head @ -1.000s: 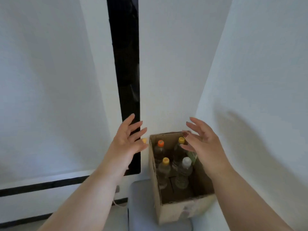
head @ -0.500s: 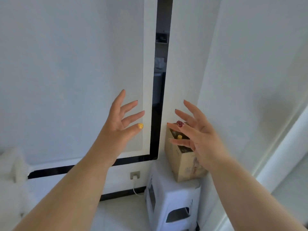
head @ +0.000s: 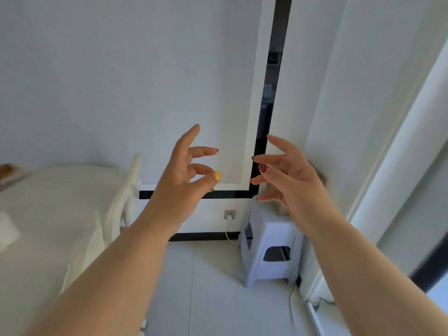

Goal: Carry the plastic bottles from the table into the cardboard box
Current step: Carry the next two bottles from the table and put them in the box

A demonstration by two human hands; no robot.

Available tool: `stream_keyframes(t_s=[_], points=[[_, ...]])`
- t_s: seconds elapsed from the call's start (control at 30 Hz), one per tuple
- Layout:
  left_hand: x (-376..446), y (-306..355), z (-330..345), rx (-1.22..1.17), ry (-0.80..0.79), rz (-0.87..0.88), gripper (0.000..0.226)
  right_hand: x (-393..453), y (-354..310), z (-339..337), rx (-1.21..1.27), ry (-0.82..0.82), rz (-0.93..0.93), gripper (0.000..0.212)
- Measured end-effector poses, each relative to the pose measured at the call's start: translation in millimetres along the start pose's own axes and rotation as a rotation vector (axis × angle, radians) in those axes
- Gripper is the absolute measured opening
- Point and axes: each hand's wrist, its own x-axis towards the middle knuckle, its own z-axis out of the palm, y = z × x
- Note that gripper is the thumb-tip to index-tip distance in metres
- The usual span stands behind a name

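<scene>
1. Head view, centre of the frame: both my bare forearms reach up from the lower corners, and my two hands are raised side by side with a clear gap between them, palms turned roughly toward each other.
2. My left hand [head: 179, 180] sits just left of centre, fingers spread and loosely curled, the forefinger pointing up; it grips nothing. A yellow-painted nail shows on its thumb.
3. My right hand [head: 294, 183] sits just right of centre, fingers fanned out and pointing left; it too is empty. A dark red nail shows on its thumb.
4. Behind my right hand, right of centre, the cardboard box [head: 281, 209] stands on a pale plastic stool [head: 269, 241]. My hand covers most of it, so only a small brown patch shows below my fingers and another sliver past the back of my hand. I cannot tell what is inside it from here, and no bottle is visible.
5. The stool stands on the pale tiled floor [head: 218, 287] in the corner where the walls meet, lower right of centre.
6. On the wall left of the stool there is a wall socket [head: 229, 214] with a white cable hanging from it down to the floor.
7. At the left edge, the table [head: 48, 202] under a white cloth fills the middle and lower left, blurred, with a white chair [head: 126, 197] set against its right side.
8. A black strip [head: 271, 93] runs up the wall from behind my hands to the upper edge, right of centre.
</scene>
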Motion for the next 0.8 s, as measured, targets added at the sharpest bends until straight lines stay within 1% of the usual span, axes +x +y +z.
stream_keyframes(t_s=[0.2, 0.33, 0.47, 0.67, 0.8], points=[[-87, 58, -72, 0.060, 0.041, 0.023, 0.075, -81, -56, 77, -0.012, -0.046, -0.029, 0.046], [-144, 84, -142, 0.064, 0.087, 0.037, 0.071, -125, -82, 143, 0.000, -0.074, -0.070, 0.039], [-198, 99, -214, 0.084, 0.111, 0.036, 0.067, -163, -99, 217, 0.028, -0.067, -0.091, 0.037], [-286, 116, -360, 0.156, 0.113, -0.006, 0.066, -228, -110, 364, 0.140, -0.066, -0.096, 0.035], [-332, 132, -444, 0.205, 0.168, -0.017, 0.059, -262, -112, 454, 0.183, -0.115, -0.082, 0.031]])
